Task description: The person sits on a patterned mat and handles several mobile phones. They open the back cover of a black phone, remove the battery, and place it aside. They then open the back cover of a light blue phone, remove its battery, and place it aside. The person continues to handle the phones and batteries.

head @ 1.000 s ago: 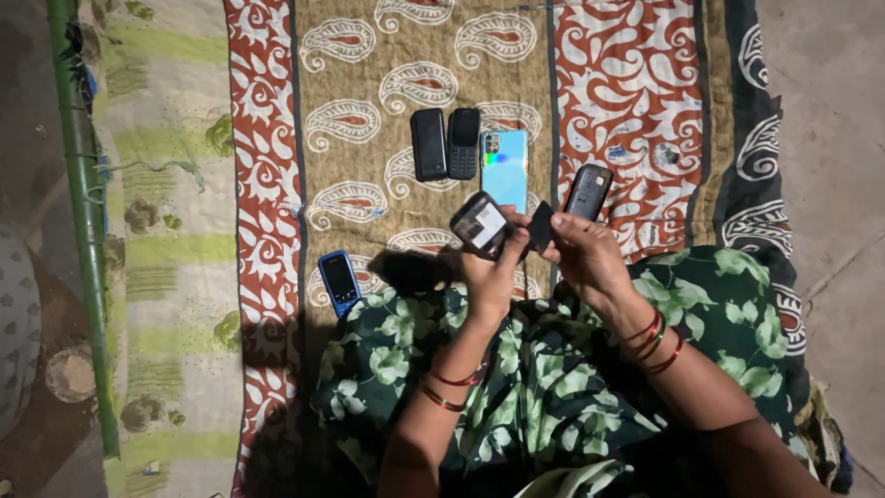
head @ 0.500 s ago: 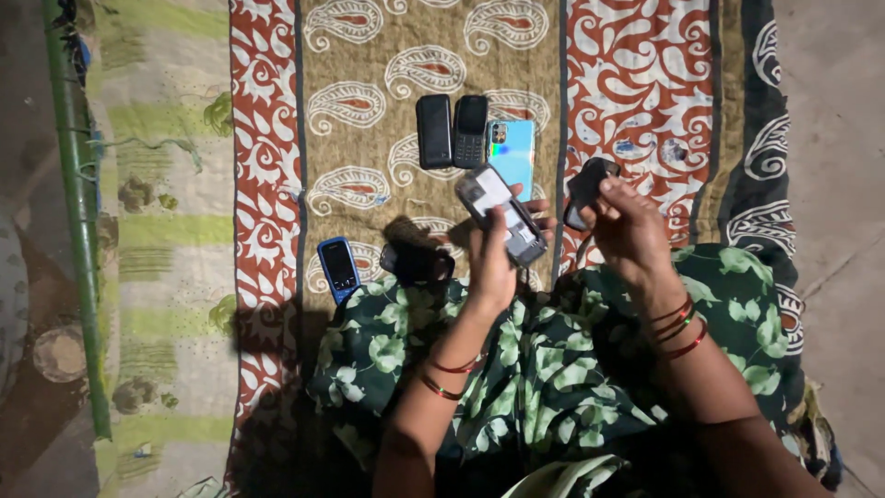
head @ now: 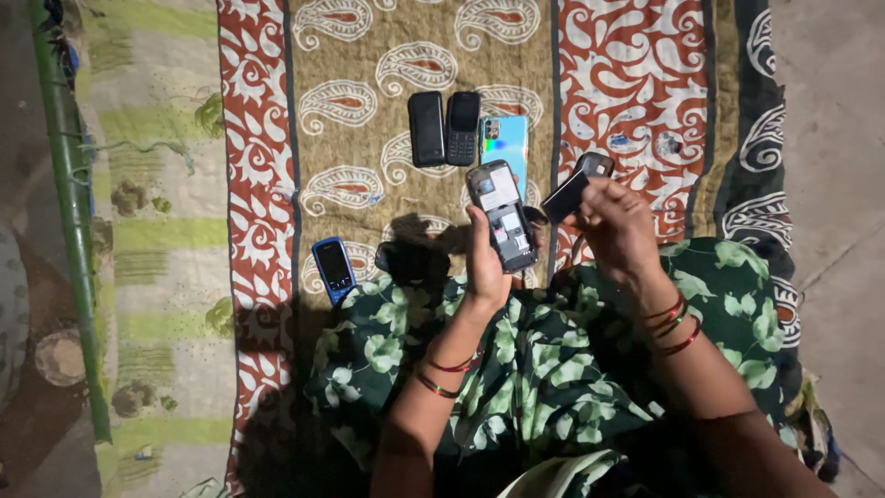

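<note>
My left hand (head: pixel 486 263) holds a small phone (head: pixel 502 214) upright with its back cover off, the inner compartment facing me. My right hand (head: pixel 616 226) grips a flat black piece, the battery or back cover (head: pixel 564 196), just right of the phone, and a dark phone cover (head: pixel 595 166) shows behind its fingers. Both hands hover above my lap, which is draped in green floral cloth (head: pixel 553 369).
On the paisley rug (head: pixel 359 111) lie two black phones (head: pixel 427 128) (head: pixel 462 127), a light blue smartphone (head: pixel 510 143), a blue keypad phone (head: pixel 334 268) and a dark object (head: pixel 410 261) in shadow. A green pole (head: pixel 72 212) runs along the left.
My left hand has turned the opened phone upright and lifted it. My right hand moved left, bringing the black piece close beside the phone. The view has shifted slightly.
</note>
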